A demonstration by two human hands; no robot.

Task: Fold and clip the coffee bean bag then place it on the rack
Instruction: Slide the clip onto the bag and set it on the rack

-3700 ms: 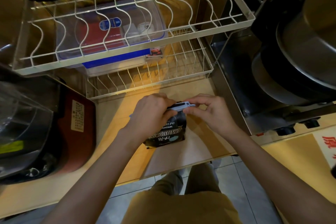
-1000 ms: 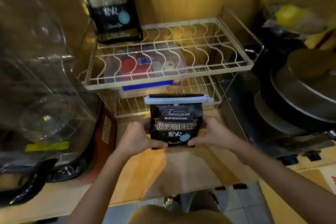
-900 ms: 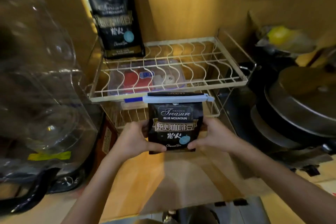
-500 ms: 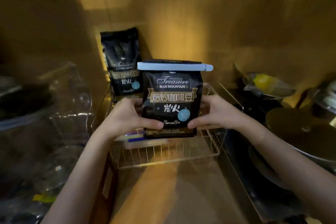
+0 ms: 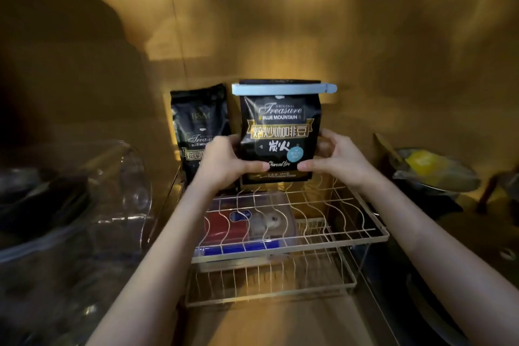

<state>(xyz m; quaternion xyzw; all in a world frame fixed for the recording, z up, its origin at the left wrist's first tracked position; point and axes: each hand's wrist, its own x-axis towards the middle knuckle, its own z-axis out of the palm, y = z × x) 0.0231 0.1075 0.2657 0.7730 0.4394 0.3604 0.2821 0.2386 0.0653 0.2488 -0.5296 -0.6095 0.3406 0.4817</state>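
A black coffee bean bag (image 5: 279, 132) stands upright at the back of the white wire rack's top shelf (image 5: 351, 222). Its top is folded over and held by a pale blue clip (image 5: 283, 89). My left hand (image 5: 224, 161) grips the bag's lower left side, thumb across the front. My right hand (image 5: 334, 157) grips its lower right side the same way. Whether the bag's base touches the wires I cannot tell.
A second, taller black coffee bag (image 5: 198, 126) stands just left of it on the same shelf. A clear box with red and blue contents (image 5: 244, 230) lies on the shelf below. A clear plastic container (image 5: 112, 194) sits left; pots and a yellow item (image 5: 421, 166) right.
Both hands have lifted the clipped bag from counter height up and back over the rack's top shelf, beside the other bag. My view has tilted up toward the wall.
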